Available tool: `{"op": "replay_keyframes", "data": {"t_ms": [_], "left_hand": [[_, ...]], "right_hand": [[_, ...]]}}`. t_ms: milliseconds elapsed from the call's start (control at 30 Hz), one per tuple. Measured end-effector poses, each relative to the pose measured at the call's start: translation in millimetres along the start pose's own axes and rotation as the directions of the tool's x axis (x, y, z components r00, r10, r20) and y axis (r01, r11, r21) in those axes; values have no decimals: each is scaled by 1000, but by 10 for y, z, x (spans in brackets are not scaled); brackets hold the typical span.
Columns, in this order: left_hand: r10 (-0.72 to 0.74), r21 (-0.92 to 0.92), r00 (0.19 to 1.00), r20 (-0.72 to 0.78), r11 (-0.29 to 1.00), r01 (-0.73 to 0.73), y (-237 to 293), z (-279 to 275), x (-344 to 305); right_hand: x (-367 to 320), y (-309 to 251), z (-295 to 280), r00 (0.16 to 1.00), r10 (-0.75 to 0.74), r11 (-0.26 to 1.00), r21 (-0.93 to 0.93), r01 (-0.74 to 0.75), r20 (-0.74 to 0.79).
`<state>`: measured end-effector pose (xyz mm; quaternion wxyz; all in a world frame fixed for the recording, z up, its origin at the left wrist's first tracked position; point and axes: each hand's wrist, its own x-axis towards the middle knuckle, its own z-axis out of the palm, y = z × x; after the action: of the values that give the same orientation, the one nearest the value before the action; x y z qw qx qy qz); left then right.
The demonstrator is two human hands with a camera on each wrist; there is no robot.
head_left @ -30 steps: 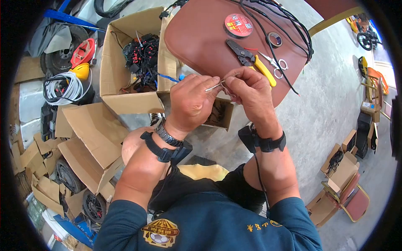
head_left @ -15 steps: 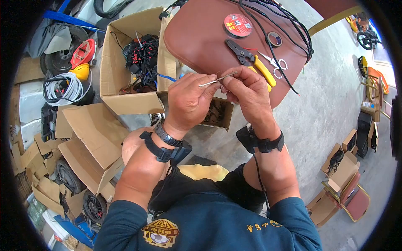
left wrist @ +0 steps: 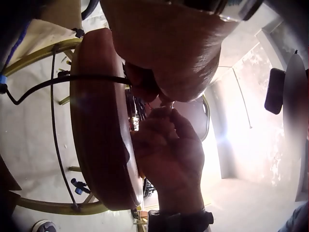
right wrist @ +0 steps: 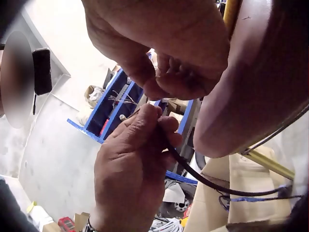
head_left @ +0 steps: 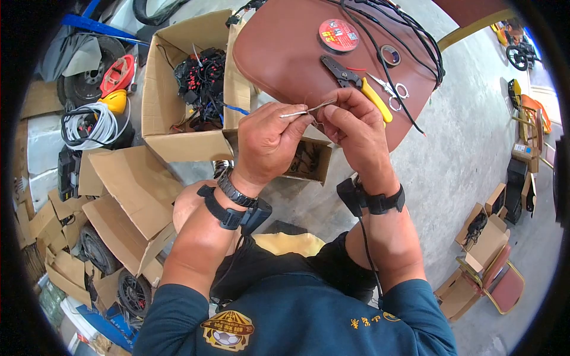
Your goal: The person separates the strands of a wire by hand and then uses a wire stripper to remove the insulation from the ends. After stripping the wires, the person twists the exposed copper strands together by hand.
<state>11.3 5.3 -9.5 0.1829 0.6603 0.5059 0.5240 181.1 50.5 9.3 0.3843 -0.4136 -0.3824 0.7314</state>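
Between the fingertips of both hands, in the head view, runs a thin pale wire (head_left: 292, 114). The left hand (head_left: 267, 142) pinches it between thumb and curled fingers. Close beside it the right hand (head_left: 355, 127) pinches the wire's other part with thumb and forefinger. In the right wrist view, a black cable (right wrist: 203, 180) comes out of the left hand (right wrist: 130, 169), and fine bare strands (right wrist: 123, 100) fan out near its fingertips. Wire stripping pliers (head_left: 373, 98) with yellow handles lie on the brown seat (head_left: 279, 53), partly behind the right hand.
On the seat lie a red-labelled spool (head_left: 338, 35), a tape roll (head_left: 390, 55), scissors (head_left: 392, 90) and black cables (head_left: 415, 29). A cardboard box (head_left: 187, 145) of black wiring stands at left, with a smaller box (head_left: 320, 163) below the hands.
The fingers of both hands have shifted a little around the wire, and the pale wire end has moved slightly left and up. More of the right thumb shows, extended.
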Motion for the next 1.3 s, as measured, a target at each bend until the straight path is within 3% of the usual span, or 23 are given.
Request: {"op": "replay_keyframes", "data": {"t_ms": [267, 567, 700, 967, 1067, 1167, 1267, 1300], "left_hand": [[0, 1, 1000, 21, 1000, 0, 10, -1, 4], [143, 76, 986, 87, 986, -150, -15, 9, 5], [164, 29, 977, 135, 985, -169, 5, 1, 10], [154, -27, 966, 206, 988, -152, 9, -61, 43], [64, -95, 971, 229, 995, -43, -3, -95, 32], [-163, -213, 954, 252, 952, 219, -5, -127, 13], [-399, -407, 850, 344, 752, 518, -14, -165, -11], [-420, -401, 824, 379, 728, 556, 4, -197, 14]], "right_hand": [[1, -13, -45, 1000, 22, 1000, -19, -22, -3], [18, -118, -126, 998, 49, 988, -146, -54, -42], [36, -102, -208, 998, 67, 976, -205, -70, -24], [28, -162, -253, 974, 225, 968, -119, -220, 32], [-6, -169, -182, 982, 175, 985, -17, -174, 72], [-18, -162, -188, 977, 154, 982, 86, -167, 147], [-26, -159, -176, 969, 128, 981, 117, -155, 211], [-32, -160, -163, 967, 113, 982, 119, -143, 229]]}}
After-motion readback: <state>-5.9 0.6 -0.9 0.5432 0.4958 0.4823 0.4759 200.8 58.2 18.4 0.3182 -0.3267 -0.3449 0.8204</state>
